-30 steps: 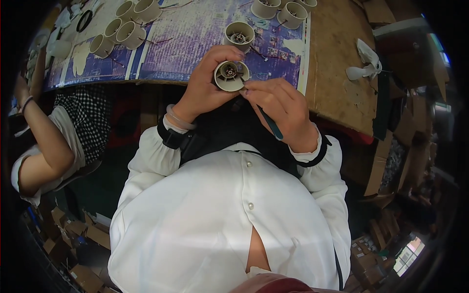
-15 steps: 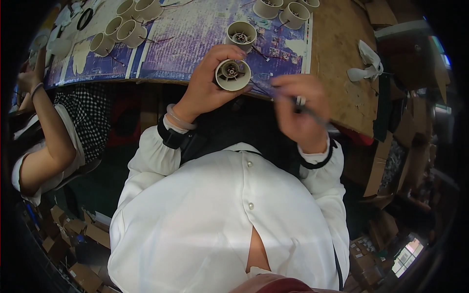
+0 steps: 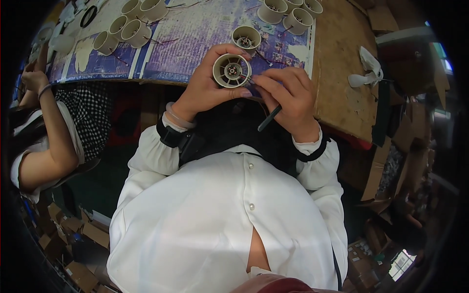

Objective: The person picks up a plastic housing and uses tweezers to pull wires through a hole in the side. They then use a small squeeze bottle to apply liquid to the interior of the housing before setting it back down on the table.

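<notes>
My left hand is wrapped round a cream cylindrical fan housing, its open end facing up at the table's front edge. Spokes and a small round hub with metal parts show inside it. At the housing's right rim, the fingertips of my right hand are pinched together beside a thin wire. The same hand grips a slim dark pen-like tool, whose blunt end sticks out below the palm. What its other end touches is hidden by the fingers. Just beyond stands another cream housing with wires trailing from it.
More cream housings stand at the back left and back right. A black ring lies far left. On the brown board at right is a crumpled white item. At the left sits another person; cardboard boxes are at lower right.
My right hand has come left to the housing's rim, and the tool has swung to point down-left. The housing in my left hand has tilted, so its spokes show more fully.
</notes>
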Available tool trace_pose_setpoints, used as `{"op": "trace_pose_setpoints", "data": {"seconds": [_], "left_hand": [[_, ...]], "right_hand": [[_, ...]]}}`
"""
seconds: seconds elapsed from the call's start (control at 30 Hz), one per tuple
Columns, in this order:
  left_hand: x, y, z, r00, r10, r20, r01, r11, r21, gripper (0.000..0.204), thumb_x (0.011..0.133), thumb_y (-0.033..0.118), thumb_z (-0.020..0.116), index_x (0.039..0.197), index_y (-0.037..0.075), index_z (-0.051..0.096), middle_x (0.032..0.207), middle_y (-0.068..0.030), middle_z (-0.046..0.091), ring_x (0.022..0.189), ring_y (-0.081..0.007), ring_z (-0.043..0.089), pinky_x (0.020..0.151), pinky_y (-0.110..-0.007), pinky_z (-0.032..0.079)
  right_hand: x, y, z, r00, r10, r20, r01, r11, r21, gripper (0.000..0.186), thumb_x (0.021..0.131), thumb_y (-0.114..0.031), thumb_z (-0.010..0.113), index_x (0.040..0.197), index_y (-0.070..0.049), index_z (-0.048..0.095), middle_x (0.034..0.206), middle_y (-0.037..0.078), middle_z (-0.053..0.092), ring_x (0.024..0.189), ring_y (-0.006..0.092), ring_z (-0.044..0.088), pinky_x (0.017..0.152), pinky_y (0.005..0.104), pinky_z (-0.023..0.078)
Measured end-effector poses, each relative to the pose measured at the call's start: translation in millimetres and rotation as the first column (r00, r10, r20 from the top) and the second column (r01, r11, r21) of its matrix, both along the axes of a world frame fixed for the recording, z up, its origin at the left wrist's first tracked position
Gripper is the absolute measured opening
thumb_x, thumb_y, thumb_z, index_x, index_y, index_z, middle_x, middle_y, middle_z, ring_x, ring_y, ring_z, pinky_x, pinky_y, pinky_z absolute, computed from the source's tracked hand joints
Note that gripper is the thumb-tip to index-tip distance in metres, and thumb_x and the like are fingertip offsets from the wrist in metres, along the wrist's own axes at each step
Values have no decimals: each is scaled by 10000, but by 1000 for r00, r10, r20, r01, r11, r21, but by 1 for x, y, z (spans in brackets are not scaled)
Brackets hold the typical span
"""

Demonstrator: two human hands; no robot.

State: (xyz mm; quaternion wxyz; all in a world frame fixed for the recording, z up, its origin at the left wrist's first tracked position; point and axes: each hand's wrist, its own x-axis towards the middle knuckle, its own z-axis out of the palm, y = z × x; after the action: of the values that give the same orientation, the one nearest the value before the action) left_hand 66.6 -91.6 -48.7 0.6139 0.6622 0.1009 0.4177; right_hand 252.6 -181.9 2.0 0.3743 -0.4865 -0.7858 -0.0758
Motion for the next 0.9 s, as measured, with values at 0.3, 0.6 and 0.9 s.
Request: {"op": "trace_pose_setpoints", "data": {"seconds": [0.3, 0.6, 0.9], "left_hand": [[1, 2, -1, 1000, 12, -16, -11, 996, 85, 743, 683, 63, 847, 1267, 97, 389, 1226, -116, 499, 1189, -234, 487, 996, -352, 414], [3, 4, -9, 995, 72, 72, -82, 986, 147, 669, 649, 121, 881, 1198, 91, 501, 1183, -79, 541, 1136, -218, 544, 958, -322, 440], [5, 1, 3, 982, 171, 81, -187, 940, 285, 626, 642, 127, 884, 1162, 91, 538, 1157, -63, 556, 1112, -210, 549, 942, -327, 447]], "right_hand": [[-6, 6, -9, 995, -3, -104, -1, 999, -37, 216, 714, 17, 721, 909, -67, 679, 828, 61, 603, 747, 239, 562, 674, 311, 449], [-15, 0, -10, 784, -239, -573, -155, 818, -554, 27, 872, -10, 614, 895, -5, 628, 823, 71, 574, 754, 184, 535, 679, 273, 418], [-12, 5, -12, 892, -191, -411, -27, 882, -470, 32, 862, -23, 632, 882, 1, 625, 780, 64, 550, 722, 170, 514, 653, 265, 407]]}}
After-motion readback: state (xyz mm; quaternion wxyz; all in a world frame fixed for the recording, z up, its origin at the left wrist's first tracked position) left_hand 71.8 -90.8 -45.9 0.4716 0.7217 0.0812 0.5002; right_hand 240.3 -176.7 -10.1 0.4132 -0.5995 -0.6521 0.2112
